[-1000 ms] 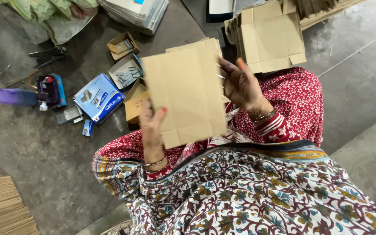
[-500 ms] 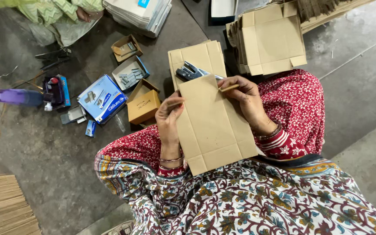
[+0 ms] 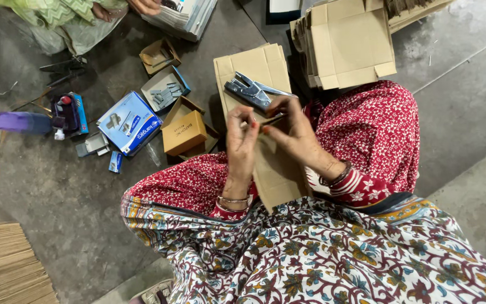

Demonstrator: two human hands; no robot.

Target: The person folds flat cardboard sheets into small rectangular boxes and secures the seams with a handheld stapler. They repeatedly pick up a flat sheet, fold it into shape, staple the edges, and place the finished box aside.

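While a flat, matte brown cardboard sheet (image 3: 265, 141) lies across the lap, the left hand (image 3: 241, 141) and right hand (image 3: 288, 130) pinch something small above it, beside a shiny metal plier stapler (image 3: 250, 90) resting on the cardboard.

Stapler (image 3: 252, 91) lies on cardboard sheet (image 3: 277, 169) — small boxes (image 3: 158, 112) to its left.

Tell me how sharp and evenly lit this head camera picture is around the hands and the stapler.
Head view: light is soft and even, with faint shadows on the floor; the left hand and right hand look slightly soft, the metal stapler on the flat cardboard is crisp with a mild sheen; the edges bend a little from the wide lens.
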